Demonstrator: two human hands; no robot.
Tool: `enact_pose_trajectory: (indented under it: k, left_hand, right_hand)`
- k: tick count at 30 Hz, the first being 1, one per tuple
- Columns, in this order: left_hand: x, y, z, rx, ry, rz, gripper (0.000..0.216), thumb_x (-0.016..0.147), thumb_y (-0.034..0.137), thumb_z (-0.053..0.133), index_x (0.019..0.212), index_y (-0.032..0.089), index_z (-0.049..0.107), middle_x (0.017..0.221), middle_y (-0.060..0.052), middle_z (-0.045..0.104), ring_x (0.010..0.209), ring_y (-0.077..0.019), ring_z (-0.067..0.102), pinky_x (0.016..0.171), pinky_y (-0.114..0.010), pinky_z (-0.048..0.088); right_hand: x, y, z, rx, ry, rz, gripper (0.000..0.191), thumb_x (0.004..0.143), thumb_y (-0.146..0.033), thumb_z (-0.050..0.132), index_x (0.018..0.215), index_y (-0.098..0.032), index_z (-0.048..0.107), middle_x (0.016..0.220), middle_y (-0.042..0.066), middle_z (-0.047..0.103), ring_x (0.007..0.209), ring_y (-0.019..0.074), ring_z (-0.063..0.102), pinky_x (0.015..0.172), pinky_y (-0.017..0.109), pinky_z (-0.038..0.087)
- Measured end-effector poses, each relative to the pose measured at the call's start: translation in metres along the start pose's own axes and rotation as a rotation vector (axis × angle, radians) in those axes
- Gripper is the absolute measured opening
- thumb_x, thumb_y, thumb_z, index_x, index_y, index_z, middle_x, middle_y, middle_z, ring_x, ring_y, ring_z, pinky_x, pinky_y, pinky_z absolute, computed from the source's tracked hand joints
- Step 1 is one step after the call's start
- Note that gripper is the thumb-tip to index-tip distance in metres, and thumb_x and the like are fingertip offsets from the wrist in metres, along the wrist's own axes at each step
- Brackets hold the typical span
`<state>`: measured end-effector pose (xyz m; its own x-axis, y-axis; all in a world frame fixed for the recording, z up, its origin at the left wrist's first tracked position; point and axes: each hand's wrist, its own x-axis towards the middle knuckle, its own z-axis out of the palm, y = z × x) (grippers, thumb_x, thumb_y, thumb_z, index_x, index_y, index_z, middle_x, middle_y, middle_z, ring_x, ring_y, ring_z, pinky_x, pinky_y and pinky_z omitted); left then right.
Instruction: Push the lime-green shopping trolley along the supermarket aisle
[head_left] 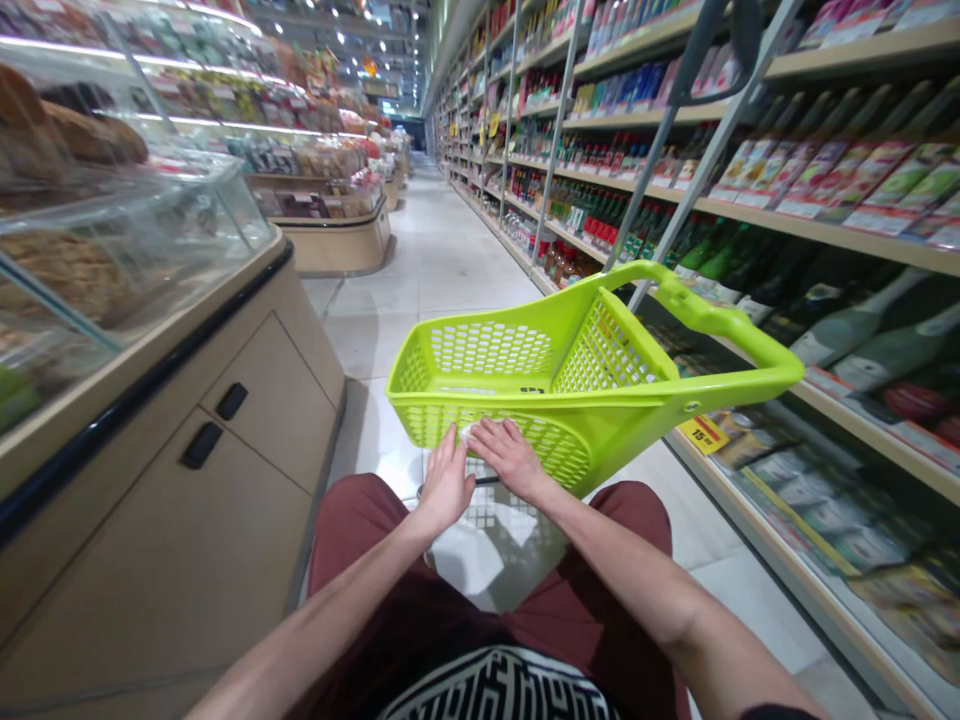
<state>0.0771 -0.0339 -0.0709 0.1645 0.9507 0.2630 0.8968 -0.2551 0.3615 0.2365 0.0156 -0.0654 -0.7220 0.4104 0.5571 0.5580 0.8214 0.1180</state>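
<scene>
A bright green plastic shopping cart (637, 425) with perforated basket walls stands sideways in front of my knees, its handle to the right. My right hand (514, 460) lies against the near side wall of the basket, fingers stretched to the left. Under its fingertips a small piece of white wipe (466, 434) shows, mostly covered by the hand. Just left of it, my left hand (448, 485) has its fingers extended at the same wall, by the wipe. Whether the left fingertips touch the wall is hard to tell.
Shelves of bottles (832, 160) line the right side, with a yellow price tag (703, 434) low down. A wooden counter with a glass case (225, 200) stands at the left. The tiled aisle (442, 260) runs ahead between shelves and display stands (337, 235).
</scene>
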Motion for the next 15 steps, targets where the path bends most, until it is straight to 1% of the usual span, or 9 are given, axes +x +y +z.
enact_pose_trajectory:
  k: [3, 6, 8, 11, 13, 15]
  left_hand:
    - [0.001, -0.004, 0.003, -0.018, -0.010, 0.008, 0.049, 0.069, 0.012, 0.048, 0.117, 0.012, 0.039, 0.140, -0.017, 0.018, 0.127, -0.0293, 0.021, 0.099, -0.048, 0.027]
    - [0.000, -0.009, 0.009, -0.030, -0.004, 0.015, 0.054, 0.069, 0.012, 0.048, 0.122, 0.012, 0.035, 0.141, -0.018, 0.015, 0.129, -0.0303, 0.015, 0.099, -0.051, 0.025]
    - [-0.004, -0.009, 0.015, -0.052, 0.024, 0.038, 0.057, 0.071, 0.013, 0.047, 0.125, 0.010, 0.030, 0.141, -0.019, 0.013, 0.129, -0.0298, 0.012, 0.099, -0.050, 0.025]
    - [-0.010, -0.002, 0.026, -0.089, 0.044, 0.104, 0.059, 0.072, 0.013, 0.044, 0.128, 0.009, 0.025, 0.140, -0.020, 0.014, 0.130, -0.0285, 0.011, 0.100, -0.050, 0.024]
    - [-0.011, 0.006, 0.034, -0.107, -0.004, 0.156, 0.060, 0.071, 0.012, 0.043, 0.128, 0.008, 0.025, 0.140, -0.020, 0.017, 0.129, -0.0282, 0.013, 0.100, -0.049, 0.024]
    - [-0.009, 0.016, 0.043, -0.118, -0.070, 0.194, 0.060, 0.070, 0.011, 0.043, 0.127, 0.008, 0.027, 0.138, -0.020, 0.021, 0.129, -0.0285, 0.016, 0.100, -0.050, 0.024]
  right_hand:
    - [-0.006, -0.002, 0.002, 0.020, -0.044, -0.021, 0.032, 0.087, -0.015, 0.037, 0.116, -0.020, 0.050, 0.123, 0.006, 0.050, 0.124, 0.0184, 0.031, 0.097, 0.042, 0.033]
    - [-0.008, -0.005, -0.012, 0.037, -0.039, -0.015, 0.032, 0.087, -0.014, 0.036, 0.114, -0.020, 0.051, 0.121, 0.005, 0.052, 0.124, 0.0175, 0.031, 0.098, 0.042, 0.033]
    - [-0.004, -0.003, -0.029, 0.020, 0.023, 0.049, 0.033, 0.087, -0.014, 0.035, 0.116, -0.021, 0.050, 0.123, 0.004, 0.051, 0.125, 0.0175, 0.028, 0.100, 0.043, 0.030]
    - [0.005, 0.010, -0.050, -0.071, 0.136, 0.186, 0.036, 0.087, -0.012, 0.034, 0.119, -0.022, 0.047, 0.125, 0.004, 0.048, 0.127, 0.0181, 0.024, 0.102, 0.045, 0.024]
    - [0.002, 0.018, -0.053, -0.121, 0.142, 0.215, 0.036, 0.087, -0.012, 0.035, 0.119, -0.022, 0.047, 0.125, 0.004, 0.048, 0.126, 0.0171, 0.025, 0.103, 0.044, 0.024]
    - [-0.012, 0.020, -0.046, -0.135, 0.100, 0.202, 0.034, 0.087, -0.012, 0.036, 0.117, -0.021, 0.049, 0.123, 0.004, 0.050, 0.126, 0.0164, 0.026, 0.101, 0.042, 0.027]
